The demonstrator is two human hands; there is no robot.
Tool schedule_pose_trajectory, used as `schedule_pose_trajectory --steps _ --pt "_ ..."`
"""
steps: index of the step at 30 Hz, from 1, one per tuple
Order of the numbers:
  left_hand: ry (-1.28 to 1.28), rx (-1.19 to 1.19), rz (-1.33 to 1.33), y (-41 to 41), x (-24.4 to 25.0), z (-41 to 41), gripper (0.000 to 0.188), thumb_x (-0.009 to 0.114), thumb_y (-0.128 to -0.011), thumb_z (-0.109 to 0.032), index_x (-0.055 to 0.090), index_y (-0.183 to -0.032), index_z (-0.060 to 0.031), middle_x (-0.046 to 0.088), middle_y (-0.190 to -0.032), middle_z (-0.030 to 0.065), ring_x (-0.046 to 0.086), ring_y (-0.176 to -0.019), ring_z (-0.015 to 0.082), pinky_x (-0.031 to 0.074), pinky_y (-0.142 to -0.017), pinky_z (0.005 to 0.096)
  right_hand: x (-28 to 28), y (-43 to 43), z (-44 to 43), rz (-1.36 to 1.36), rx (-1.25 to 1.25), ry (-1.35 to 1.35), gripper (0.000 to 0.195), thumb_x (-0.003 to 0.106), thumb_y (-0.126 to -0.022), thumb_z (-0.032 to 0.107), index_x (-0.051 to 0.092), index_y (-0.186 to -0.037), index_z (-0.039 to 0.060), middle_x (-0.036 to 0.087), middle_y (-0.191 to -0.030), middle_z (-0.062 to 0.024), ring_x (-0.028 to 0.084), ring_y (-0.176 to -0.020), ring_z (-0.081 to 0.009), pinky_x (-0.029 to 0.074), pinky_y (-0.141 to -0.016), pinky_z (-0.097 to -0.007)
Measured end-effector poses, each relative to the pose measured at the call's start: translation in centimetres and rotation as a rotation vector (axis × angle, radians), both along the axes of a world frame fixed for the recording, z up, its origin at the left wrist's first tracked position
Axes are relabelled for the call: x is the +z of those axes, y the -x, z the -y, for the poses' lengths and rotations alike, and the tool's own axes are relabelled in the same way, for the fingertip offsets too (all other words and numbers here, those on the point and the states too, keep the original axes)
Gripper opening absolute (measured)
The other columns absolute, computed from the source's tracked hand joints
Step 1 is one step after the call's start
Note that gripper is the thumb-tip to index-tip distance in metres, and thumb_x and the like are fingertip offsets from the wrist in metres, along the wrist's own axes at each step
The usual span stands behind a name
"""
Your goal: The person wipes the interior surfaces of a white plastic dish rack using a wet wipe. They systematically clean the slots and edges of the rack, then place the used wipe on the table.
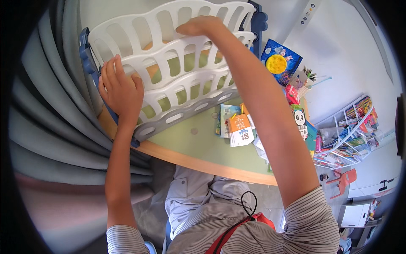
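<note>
A white slatted plastic rack (171, 63) with blue side frames stands tilted on the green table. My left hand (120, 85) lies on its left part, fingers spread over the slats. My right hand (203, 27) reaches to the top tiers, its fingertips against or just above a white rail; whether it grips the rail cannot be told. The rack's grey bottom rail (187, 112) runs near the table surface. To the right of the rack lie an orange and white card (241, 130) with large characters and a booklet (225, 119), partly under the card.
The wooden table edge (203, 165) curves before me. A grey curtain (60, 104) hangs at the left. On the right are a blue picture with a yellow moon (276, 64), a panda booklet (299, 117), a pencil holder (304, 90), a filled shelf rack (344, 139) and a red chair (345, 182).
</note>
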State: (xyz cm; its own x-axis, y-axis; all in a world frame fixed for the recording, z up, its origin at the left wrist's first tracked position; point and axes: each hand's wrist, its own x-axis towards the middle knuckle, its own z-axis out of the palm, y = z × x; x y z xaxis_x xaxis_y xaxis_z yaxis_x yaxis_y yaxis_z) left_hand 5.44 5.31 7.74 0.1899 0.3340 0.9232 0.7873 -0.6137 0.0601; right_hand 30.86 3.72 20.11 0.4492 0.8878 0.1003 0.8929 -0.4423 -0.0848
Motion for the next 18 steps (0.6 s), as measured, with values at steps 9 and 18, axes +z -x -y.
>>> schedule_pose_trajectory --steps 9,18 --pt "0.0 0.033 -0.018 0.3 0.0 0.0 0.064 0.062 -0.081 -0.02 0.042 -0.141 -0.0076 0.048 -0.141 0.0084 0.04 -0.136 0.0253 0.027 -0.111 0.0433 0.4 13.8 -1.3 -0.002 0.267 -0.062 0.038 0.058 -0.076 0.039 0.076 -0.101 0.0178 0.073 -0.105 -0.0064 0.07 -0.097 -0.0218 0.051 -0.077 -0.033" --pt "-0.009 0.001 0.003 0.1 0.2 0.0 0.068 0.063 -0.077 -0.017 0.043 -0.141 -0.0045 0.049 -0.139 0.0104 0.041 -0.136 0.0275 0.027 -0.11 0.0427 -3.5 13.4 -3.1 -0.466 0.551 -0.259 0.049 0.045 -0.093 0.044 0.074 -0.092 0.0044 0.071 -0.096 -0.0183 0.066 -0.093 -0.036 0.051 -0.083 -0.0425"
